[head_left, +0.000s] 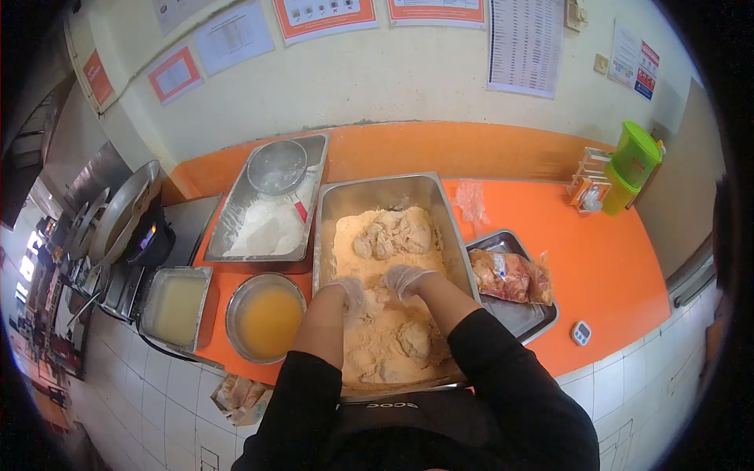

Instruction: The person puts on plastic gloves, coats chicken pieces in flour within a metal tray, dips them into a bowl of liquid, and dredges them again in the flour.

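Touching the orange-tinted flour [365, 334] with the grip of the left hand [355, 298], gloved in clear plastic and angled down at the left side of the deep steel tray [381, 191]. Cannot tell whether clenched or released, being half hidden at the fingertips. Just beside it, reaching down likewise with the right hand [404, 281], gloved too and bent at the wrist, with fingers curled toward the middle of the same tray. Cannot tell how far open, nor whether grasping anything there.

Shows at far left a container of pale liquid [206, 314], then a round bowl of orange liquid [232, 318]; behind them, a tray of white flour [255, 257] with a sieve [277, 167] over its far end and a red-handled tool [300, 208] along its right side.

Holds in the middle, on the orange surface [616, 271], the deep steel tray, with long axis running from the body toward the wall and leaning slightly left at the far end. Contains, beyond the hands, a clump of coated pieces [397, 235], longer from side to side; nearer the body, right of centre, a rounded coated lump [414, 340].

Shows farther right a shallow tray [506, 312] bearing a bag of reddish pieces [506, 276], lying crosswise; then a small timer [581, 334].
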`<state>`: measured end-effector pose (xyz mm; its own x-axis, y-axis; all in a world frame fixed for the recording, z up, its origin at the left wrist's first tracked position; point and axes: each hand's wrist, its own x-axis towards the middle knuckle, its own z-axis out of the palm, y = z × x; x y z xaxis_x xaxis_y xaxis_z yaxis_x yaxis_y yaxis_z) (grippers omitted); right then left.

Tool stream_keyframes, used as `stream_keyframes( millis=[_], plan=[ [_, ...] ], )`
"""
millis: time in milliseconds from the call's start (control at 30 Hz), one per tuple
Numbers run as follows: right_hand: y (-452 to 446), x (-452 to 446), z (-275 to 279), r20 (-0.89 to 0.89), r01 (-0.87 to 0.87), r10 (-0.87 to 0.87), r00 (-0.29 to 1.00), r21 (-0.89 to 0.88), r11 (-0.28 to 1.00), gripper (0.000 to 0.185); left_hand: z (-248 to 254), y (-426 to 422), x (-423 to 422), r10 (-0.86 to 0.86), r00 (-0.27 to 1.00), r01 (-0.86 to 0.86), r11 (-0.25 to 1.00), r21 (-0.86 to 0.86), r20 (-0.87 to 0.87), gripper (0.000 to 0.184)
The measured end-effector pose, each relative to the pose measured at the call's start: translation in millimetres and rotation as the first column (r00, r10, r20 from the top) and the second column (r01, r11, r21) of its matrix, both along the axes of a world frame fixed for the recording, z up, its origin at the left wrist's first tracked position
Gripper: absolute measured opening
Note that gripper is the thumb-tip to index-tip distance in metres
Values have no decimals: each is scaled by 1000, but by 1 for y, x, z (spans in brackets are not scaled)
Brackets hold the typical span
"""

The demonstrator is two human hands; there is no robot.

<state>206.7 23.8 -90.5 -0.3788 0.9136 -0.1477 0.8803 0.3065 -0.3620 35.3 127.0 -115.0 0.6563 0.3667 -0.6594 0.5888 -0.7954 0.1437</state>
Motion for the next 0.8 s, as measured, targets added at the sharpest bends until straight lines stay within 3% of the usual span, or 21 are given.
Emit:
stream_keyframes(
  millis=[100, 133, 200, 233, 300, 333, 400, 500, 567, 600, 633, 667, 733, 800],
  plan=[
    [-7, 4, 11, 89, -13, 38, 995, -265, 964, 18, 6, -8, -1, 205, 978, -203, 978, -43, 35, 24],
    [-3, 2, 0, 47, 47, -37, 998, -244, 969, 18, 17, -13, 0, 286, 957, -282, 956, -81, 49, 25],
    [4, -11, -24, -44, 176, -189, 981, -206, 963, 19, 44, -29, 0, 246, 957, -237, 969, -72, 152, 24],
    [1, -17, -27, 49, 128, -121, 991, -165, 978, 21, 52, -34, 1, 222, 954, -214, 975, -64, 201, 23],
    [-4, -25, -26, 236, 18, 5, 972, -95, 995, 25, 25, -18, 2, -2, 973, -5, 1000, 29, 229, 19],
    [0, -21, -32, 228, 7, 15, 973, -94, 996, 27, 22, -16, 3, -114, 966, 99, 992, 76, 234, 17],
    [12, -5, -46, 216, -18, 37, 976, -91, 996, 32, 26, -17, 7, -122, 982, 119, 992, 31, 145, 17],
    [-7, 2, 17, 309, 212, -129, 942, -252, 944, 34, 39, -29, 12, -230, 973, 230, 973, 37, -4, 18],
    [-55, -18, 93, 295, 373, -281, 913, -330, 867, 34, 46, -34, 12, -148, 988, 148, 989, -2, -33, 24],
    [-67, -24, 113, 291, 447, -355, 888, -370, 815, 34, 51, -34, 14, -17, 1000, 16, 999, -51, -17, 29],
    [-67, -28, 98, 344, 405, -266, 900, -440, 801, 33, 68, -39, 16, 113, 994, -113, 988, -100, -10, 34],
    [-69, -34, 81, 386, 368, -175, 906, -509, 778, 32, 86, -44, 17, 164, 983, -166, 986, 28, 84, 36],
    [-92, -59, 106, 435, 400, -191, 880, -463, 791, 31, 142, -69, 18, 209, 937, -285, 920, 268, 280, 39],
    [-105, -69, 98, 446, 356, -149, 882, -425, 833, 31, 99, -32, 22, 173, 750, -446, 845, 295, 639, 36]
  ],
)
